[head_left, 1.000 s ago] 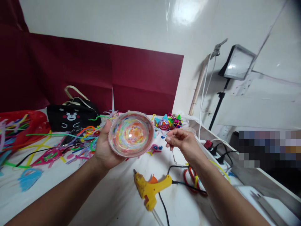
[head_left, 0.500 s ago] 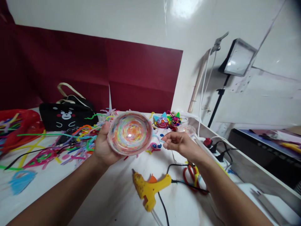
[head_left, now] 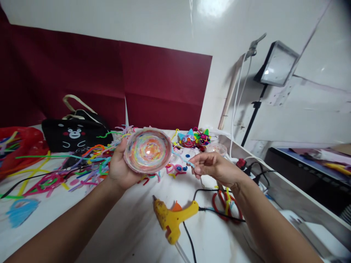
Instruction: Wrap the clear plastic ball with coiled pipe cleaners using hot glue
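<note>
My left hand (head_left: 119, 168) holds up a round bowl (head_left: 147, 149) lined with swirled multicoloured pipe cleaners, its open side tilted toward me. My right hand (head_left: 212, 167) hovers just right of the bowl with thumb and fingers pinched on a short light-blue piece (head_left: 191, 164), whose other end I cannot make out. Below both hands a yellow hot glue gun (head_left: 173, 218) lies on the white table (head_left: 131, 226), its black cord trailing right.
Loose pipe cleaners (head_left: 68, 168) litter the table's left side beside a black bear bag (head_left: 74, 133) and a red bag (head_left: 19, 144). Two colourful cat figures (head_left: 194, 138) stand at the back. Red-handled scissors (head_left: 225, 204), a power strip (head_left: 246, 168) and a lamp stand (head_left: 276, 65) sit right.
The bowl and my left hand have shifted slightly left and down. My right hand has dropped a little, still pinched. The view has tilted slightly.
</note>
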Demonstrator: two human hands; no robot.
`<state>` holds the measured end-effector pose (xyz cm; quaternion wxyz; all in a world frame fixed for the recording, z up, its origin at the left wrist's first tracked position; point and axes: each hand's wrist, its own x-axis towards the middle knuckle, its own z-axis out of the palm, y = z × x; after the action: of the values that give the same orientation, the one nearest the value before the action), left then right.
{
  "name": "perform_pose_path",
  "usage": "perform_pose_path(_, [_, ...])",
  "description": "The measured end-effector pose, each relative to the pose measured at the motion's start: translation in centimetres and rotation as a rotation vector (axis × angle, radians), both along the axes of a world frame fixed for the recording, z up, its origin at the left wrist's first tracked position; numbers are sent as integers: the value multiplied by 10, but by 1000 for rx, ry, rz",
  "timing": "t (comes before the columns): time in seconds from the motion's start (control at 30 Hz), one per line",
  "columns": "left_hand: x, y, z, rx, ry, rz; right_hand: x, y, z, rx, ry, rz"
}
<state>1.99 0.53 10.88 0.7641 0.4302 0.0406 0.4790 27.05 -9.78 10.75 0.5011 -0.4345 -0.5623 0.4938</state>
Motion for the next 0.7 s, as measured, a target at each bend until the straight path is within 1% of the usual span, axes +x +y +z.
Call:
perform_pose_path(0.23, [0,2,-1,-6,21,20,-3,-1,3,-14,49,-16])
perform_pose_path(0.37, [0,2,-1,-17,14,66,-3,-1,2,-17,27,-34])
perform_pose_path(0.43, [0,3,-2,3,9,75,-2,0,1,-21,-1,-39])
perform_pose_path(0.5, [-1,2,-2,58,0,62,-2,0,0,-26,-43,-32])
perform_pose_path(0.57, [-2,0,-3,157,-13,16,-3,1,-1,-34,-90,-4])
perform_pose_path(0.63, [-3,-4,-2,279,21,-73,-6,1,-1,-26,-121,22])
perform_pose_path(0.7, [-4,-9,-1,402,125,-172,-9,1,0,26,-133,5])
